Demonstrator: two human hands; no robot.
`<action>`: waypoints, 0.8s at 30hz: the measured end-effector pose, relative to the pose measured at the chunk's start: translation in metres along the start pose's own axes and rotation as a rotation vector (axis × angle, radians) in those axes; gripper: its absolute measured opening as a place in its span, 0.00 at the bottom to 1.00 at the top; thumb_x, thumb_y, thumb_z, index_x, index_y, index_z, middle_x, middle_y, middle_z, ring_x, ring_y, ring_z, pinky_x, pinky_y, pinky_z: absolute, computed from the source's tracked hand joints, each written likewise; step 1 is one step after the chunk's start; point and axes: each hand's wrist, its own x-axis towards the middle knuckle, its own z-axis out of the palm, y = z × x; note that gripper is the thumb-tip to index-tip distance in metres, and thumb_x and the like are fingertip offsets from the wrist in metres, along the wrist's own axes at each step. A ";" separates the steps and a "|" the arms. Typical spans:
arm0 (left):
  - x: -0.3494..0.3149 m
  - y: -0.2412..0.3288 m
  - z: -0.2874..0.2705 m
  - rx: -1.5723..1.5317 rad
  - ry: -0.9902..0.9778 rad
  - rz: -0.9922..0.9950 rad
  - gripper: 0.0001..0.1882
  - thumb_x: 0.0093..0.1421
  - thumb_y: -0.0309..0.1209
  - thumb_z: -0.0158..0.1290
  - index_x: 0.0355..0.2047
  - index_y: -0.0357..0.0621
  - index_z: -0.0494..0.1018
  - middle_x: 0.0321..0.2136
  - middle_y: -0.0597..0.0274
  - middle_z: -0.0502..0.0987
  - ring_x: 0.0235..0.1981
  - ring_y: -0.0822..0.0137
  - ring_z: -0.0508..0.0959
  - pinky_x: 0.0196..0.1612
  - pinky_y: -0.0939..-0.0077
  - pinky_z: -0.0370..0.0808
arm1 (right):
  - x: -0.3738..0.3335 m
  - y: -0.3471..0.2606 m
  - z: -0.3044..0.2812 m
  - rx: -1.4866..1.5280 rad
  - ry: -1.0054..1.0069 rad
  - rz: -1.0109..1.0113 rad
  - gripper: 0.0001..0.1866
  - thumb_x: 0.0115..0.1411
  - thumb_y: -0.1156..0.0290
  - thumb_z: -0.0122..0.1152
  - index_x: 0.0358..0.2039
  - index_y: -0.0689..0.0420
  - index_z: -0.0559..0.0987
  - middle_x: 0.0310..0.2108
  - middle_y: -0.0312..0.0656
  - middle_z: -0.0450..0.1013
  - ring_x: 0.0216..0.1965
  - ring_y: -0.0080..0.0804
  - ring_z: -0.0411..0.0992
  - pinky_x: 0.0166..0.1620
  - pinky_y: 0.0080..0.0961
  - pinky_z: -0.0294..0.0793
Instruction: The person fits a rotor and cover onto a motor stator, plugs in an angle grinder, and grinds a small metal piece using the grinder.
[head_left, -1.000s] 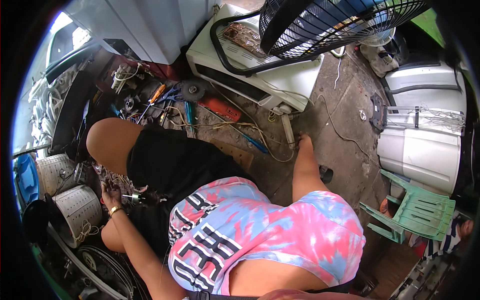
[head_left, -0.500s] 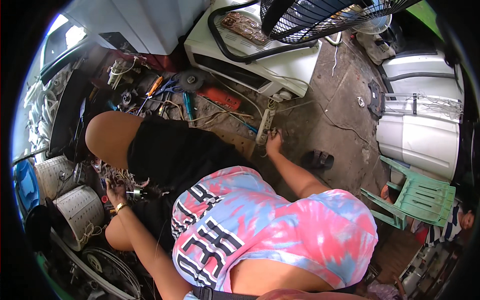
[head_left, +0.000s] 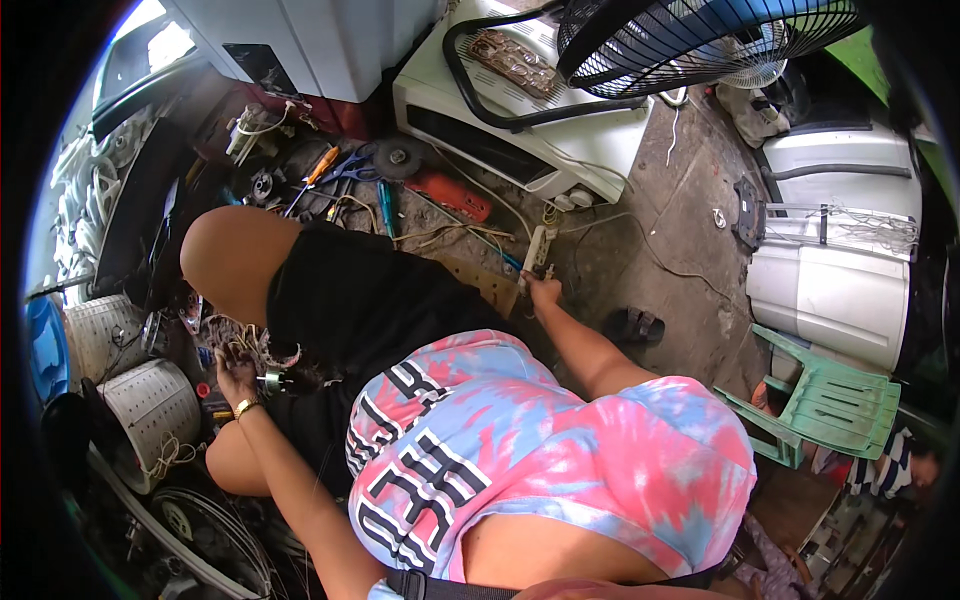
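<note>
My left hand [head_left: 237, 374] is low between my legs, with its palm partly up and its fingers bent and apart. Right beside it is a small round metal part with a shaft [head_left: 275, 379], which looks like a little motor. Whether the fingers touch thin wires there is too small to tell. On the floor past my thigh, my right hand [head_left: 543, 290] is closed at the near end of a white power strip [head_left: 539, 246]. A small pale piece that looks like a plug [head_left: 550, 271] sticks up from its fingers.
Beyond my knees lie a red angle grinder [head_left: 447, 194], an orange-handled screwdriver [head_left: 322, 165] and loose cables. A white oven-like appliance [head_left: 480, 150] stands behind, below a black fan [head_left: 700, 50]. Perforated white drums [head_left: 150, 410] are at left; a sandal [head_left: 634, 325] and green chair [head_left: 835, 400] at right.
The whole view has shifted slightly. My left hand has risen a little beside the metal part. My right hand has edged nearer to the lower end of the power strip.
</note>
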 end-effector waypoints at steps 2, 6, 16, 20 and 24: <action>0.001 0.000 0.004 -0.010 -0.001 0.007 0.12 0.68 0.38 0.55 0.43 0.45 0.79 0.40 0.60 0.82 0.40 0.63 0.77 0.42 0.66 0.72 | -0.005 -0.014 -0.005 -0.091 0.058 -0.002 0.27 0.42 0.58 0.83 0.35 0.66 0.84 0.37 0.53 0.82 0.38 0.43 0.81 0.43 0.39 0.77; 0.002 0.001 0.001 -0.024 -0.007 -0.009 0.11 0.68 0.37 0.54 0.43 0.45 0.79 0.40 0.60 0.82 0.41 0.62 0.78 0.42 0.65 0.73 | 0.015 -0.022 -0.029 -0.190 0.114 -0.030 0.30 0.43 0.53 0.81 0.37 0.66 0.84 0.40 0.59 0.81 0.43 0.54 0.81 0.45 0.44 0.78; -0.001 -0.008 0.011 -0.012 -0.004 -0.021 0.12 0.70 0.40 0.51 0.44 0.49 0.78 0.44 0.64 0.83 0.45 0.64 0.80 0.43 0.64 0.75 | -0.007 -0.013 -0.001 0.002 0.324 0.104 0.29 0.55 0.63 0.73 0.51 0.65 0.72 0.51 0.63 0.74 0.52 0.64 0.74 0.53 0.50 0.73; 0.004 -0.012 0.011 -0.022 0.050 -0.005 0.12 0.71 0.40 0.51 0.45 0.48 0.78 0.45 0.65 0.82 0.45 0.63 0.80 0.46 0.62 0.75 | -0.005 -0.006 -0.015 -0.049 0.276 0.038 0.22 0.59 0.61 0.68 0.47 0.64 0.75 0.48 0.63 0.75 0.47 0.64 0.75 0.51 0.51 0.73; -0.001 -0.007 -0.005 -0.028 0.081 0.011 0.12 0.70 0.40 0.52 0.44 0.48 0.78 0.46 0.65 0.82 0.46 0.62 0.79 0.47 0.61 0.75 | -0.030 -0.049 -0.039 -0.675 0.150 -0.736 0.14 0.67 0.65 0.56 0.45 0.64 0.76 0.50 0.56 0.75 0.48 0.59 0.74 0.50 0.54 0.71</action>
